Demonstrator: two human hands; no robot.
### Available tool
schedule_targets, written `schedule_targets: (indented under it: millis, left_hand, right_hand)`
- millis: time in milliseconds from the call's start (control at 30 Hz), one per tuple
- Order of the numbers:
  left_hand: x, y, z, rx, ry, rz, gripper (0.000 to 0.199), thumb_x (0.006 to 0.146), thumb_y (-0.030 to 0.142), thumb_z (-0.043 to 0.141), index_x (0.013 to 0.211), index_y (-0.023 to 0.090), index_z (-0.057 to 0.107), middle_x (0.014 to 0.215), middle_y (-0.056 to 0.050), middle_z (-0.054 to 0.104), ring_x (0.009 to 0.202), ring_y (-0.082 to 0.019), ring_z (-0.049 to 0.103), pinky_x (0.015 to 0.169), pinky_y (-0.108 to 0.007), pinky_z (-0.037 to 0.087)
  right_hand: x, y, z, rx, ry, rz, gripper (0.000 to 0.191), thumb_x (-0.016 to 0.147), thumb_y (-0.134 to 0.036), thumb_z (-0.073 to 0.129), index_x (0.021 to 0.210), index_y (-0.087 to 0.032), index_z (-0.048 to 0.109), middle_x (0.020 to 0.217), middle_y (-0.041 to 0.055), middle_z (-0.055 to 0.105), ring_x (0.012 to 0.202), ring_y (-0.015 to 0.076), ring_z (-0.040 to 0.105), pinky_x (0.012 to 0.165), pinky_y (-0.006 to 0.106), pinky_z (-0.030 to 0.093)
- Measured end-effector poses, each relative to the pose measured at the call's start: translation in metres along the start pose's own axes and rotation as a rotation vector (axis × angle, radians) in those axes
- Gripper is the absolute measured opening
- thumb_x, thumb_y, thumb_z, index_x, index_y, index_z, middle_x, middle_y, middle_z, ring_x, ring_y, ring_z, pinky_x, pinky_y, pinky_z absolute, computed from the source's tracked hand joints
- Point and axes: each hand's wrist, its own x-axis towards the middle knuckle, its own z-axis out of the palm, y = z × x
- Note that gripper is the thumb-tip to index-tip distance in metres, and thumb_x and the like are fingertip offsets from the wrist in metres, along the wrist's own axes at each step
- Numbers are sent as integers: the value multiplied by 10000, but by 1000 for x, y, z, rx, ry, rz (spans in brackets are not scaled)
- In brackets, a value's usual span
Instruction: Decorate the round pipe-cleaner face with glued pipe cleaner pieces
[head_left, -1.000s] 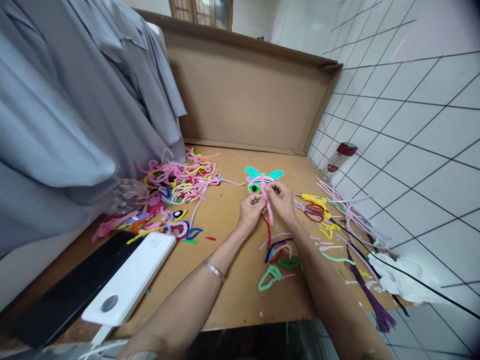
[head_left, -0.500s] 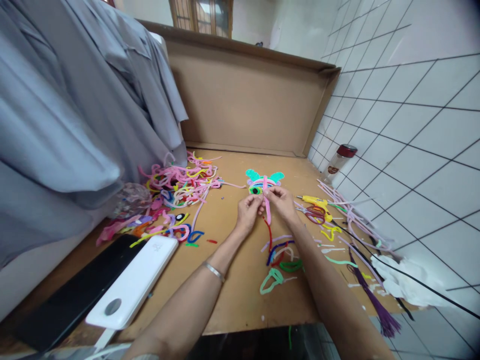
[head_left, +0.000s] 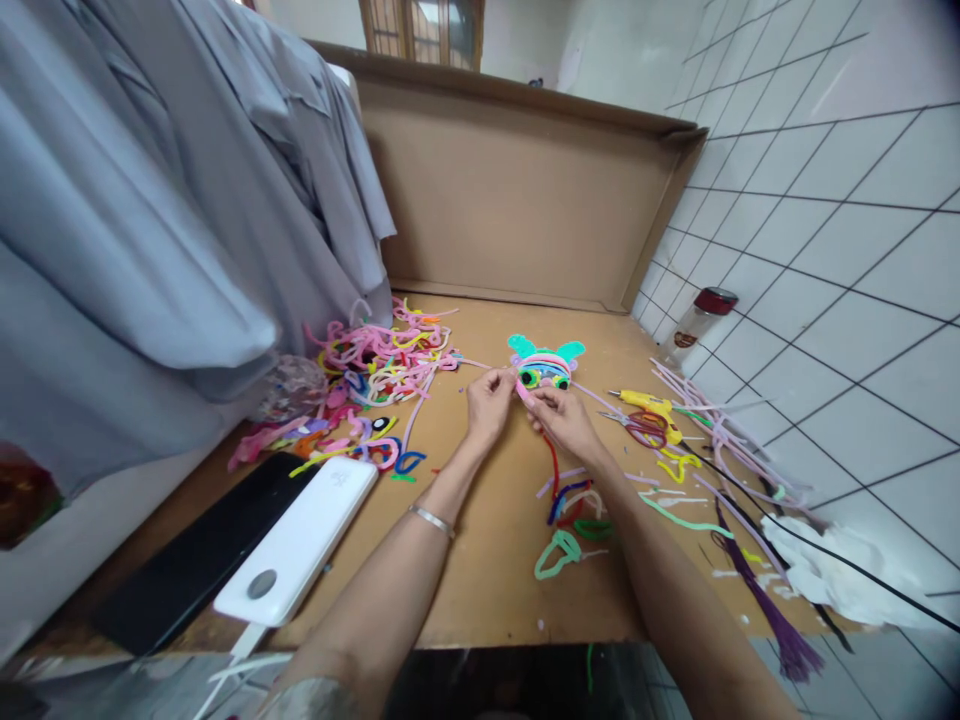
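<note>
My left hand (head_left: 490, 405) and my right hand (head_left: 561, 418) come close together over the middle of the table. Both pinch a short pink pipe cleaner (head_left: 523, 392) between their fingertips. Just beyond them lies a pipe-cleaner animal head (head_left: 547, 362) with teal ears, coloured bands and two round yellow-green and black eyes. Nearer to me, under the right forearm, are a red pipe cleaner (head_left: 555, 465), blue and dark green pieces, and a mint-green loop (head_left: 559, 555).
A heap of pink and mixed pipe cleaners (head_left: 375, 370) lies left, behind a white power bank (head_left: 300, 540) and a black slab (head_left: 199, 550). Right are a yellow glue gun (head_left: 649, 403), scissors (head_left: 645, 428), a jar (head_left: 701, 322), a purple tassel (head_left: 772, 620) and white tissue (head_left: 832, 570). Cardboard (head_left: 517, 190) stands behind.
The pink pipe cleaner, earlier upright across the animal head, is now held lower and left of it, uncovering both eyes. The view has shifted slightly left.
</note>
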Motion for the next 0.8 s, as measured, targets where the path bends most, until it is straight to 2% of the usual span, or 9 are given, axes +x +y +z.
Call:
schedule_targets:
  millis: [100,200,333,500,700,800]
  left_hand:
    - [5,-4,-4,3,66,1,398,814,393,614,507,172,491,480,46,430,505,-85,373,526,-218,299]
    - [10,-7,-10,5,106,3,414,826,409,606,505,175,491,473,42,435,497,-87,376,520,-219,303]
    - [14,-12,-15,1,134,-11,408,840,391,594,507,175,499,466,38,446,483,-88,385,516,-222,305]
    - [21,-25,-17,10,162,-53,378,849,273,556,494,170,476,462,43,442,474,-82,376,516,-215,301]
    - [33,-41,-19,27,279,-235,346,822,180,531,492,177,429,442,64,378,444,-77,308,480,-220,245]
    - [36,-46,-19,74,298,-229,346,814,171,537,486,182,423,453,62,375,455,-83,315,494,-227,258]
  right_hand:
    - [-14,7,0,24,-43,54,377,802,-538,576,884,-177,644,626,-4,637,488,116,565,494,236,430]
    - [-29,11,4,-40,-23,61,371,868,-525,489,836,-181,624,620,0,644,491,111,575,506,227,433]
    - [-38,14,14,-92,-2,51,328,892,-478,456,808,-198,605,570,-22,614,447,101,518,477,221,382]
    - [-37,20,30,-121,-11,49,236,860,-406,484,751,-212,562,505,-53,550,435,97,447,480,218,338]
    - [-26,26,50,-35,32,75,261,820,-426,448,718,-208,552,442,-67,450,416,101,374,459,227,274]
    - [-23,33,58,-5,59,78,255,816,-418,440,717,-212,552,442,-72,423,416,102,355,457,227,260]
